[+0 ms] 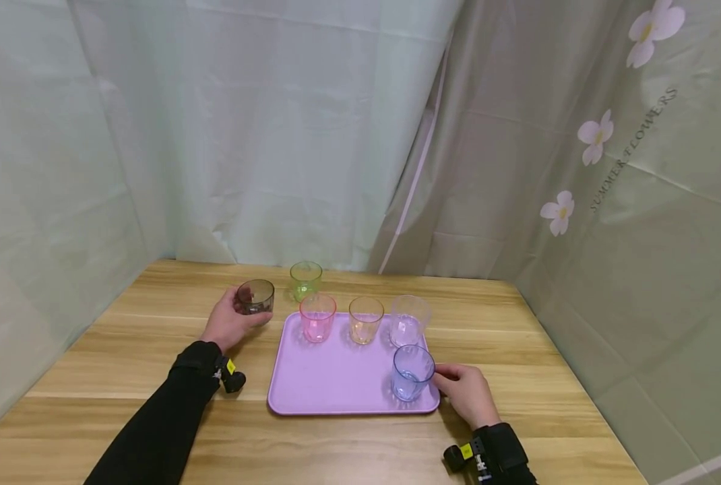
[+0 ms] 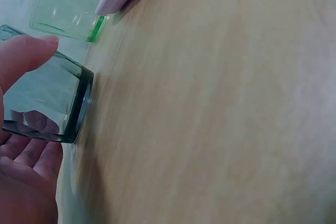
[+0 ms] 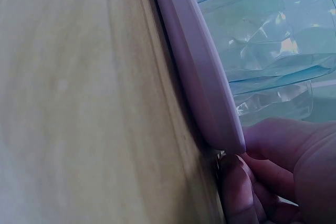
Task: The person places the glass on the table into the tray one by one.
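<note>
My left hand (image 1: 233,325) grips a dark grey glass (image 1: 255,297) left of the tray, thumb on the near side and fingers around the far side. In the left wrist view the glass (image 2: 50,90) has its base close to the tabletop; I cannot tell if it touches. My right hand (image 1: 468,393) pinches the right rim of a purple tray (image 1: 330,387), with the thumb against the rim and fingertips at its underside. A blue glass (image 1: 412,377) stands on the tray beside that hand. Pink (image 1: 317,322), amber (image 1: 366,323) and clear (image 1: 408,323) glasses line the tray's far side.
A green glass (image 1: 305,283) stands on the wooden table (image 1: 348,451) behind the tray, just right of the dark grey one. Pale curtains (image 1: 312,135) hang along the back and both sides of the table.
</note>
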